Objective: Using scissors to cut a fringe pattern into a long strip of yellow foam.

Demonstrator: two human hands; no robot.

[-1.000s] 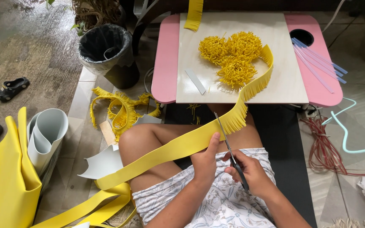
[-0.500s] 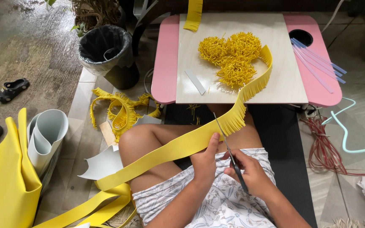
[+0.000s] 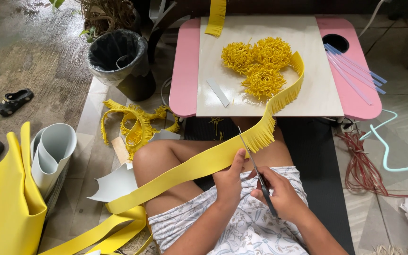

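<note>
Two bare hands meet over the person's lap, both closed on what they hold. The left hand (image 3: 230, 177) pinches the long yellow foam strip (image 3: 190, 170) between thumb and fingers, right where its plain part gives way to cut fringe. The right hand (image 3: 279, 193) is wrapped around the handles of a pair of slim metal scissors (image 3: 253, 163), whose blades point up and away from the body and meet the strip's edge just beside the left thumb. The strip's long axis runs diagonally: from a loose heap by the left hip it climbs across the bare knee, passes through the left hand, then curves up as fringe onto the pale wooden board (image 3: 317, 89) of the small pink-edged table (image 3: 185, 71). The blades lie nearly square to that axis, and the uncut length lies to the left of them, on the left hand's side, with the finished fringe to the right. On the board sit three fluffy yellow fringe pompoms (image 3: 258, 63) and a small white strip (image 3: 218, 92); pale plastic straws (image 3: 352, 75) lie at the table's right end. On the floor to the left stand a black-lined bin (image 3: 116, 56), a tangle of fringed offcuts (image 3: 133, 123) and rolled foam sheets (image 3: 48, 156).
</note>
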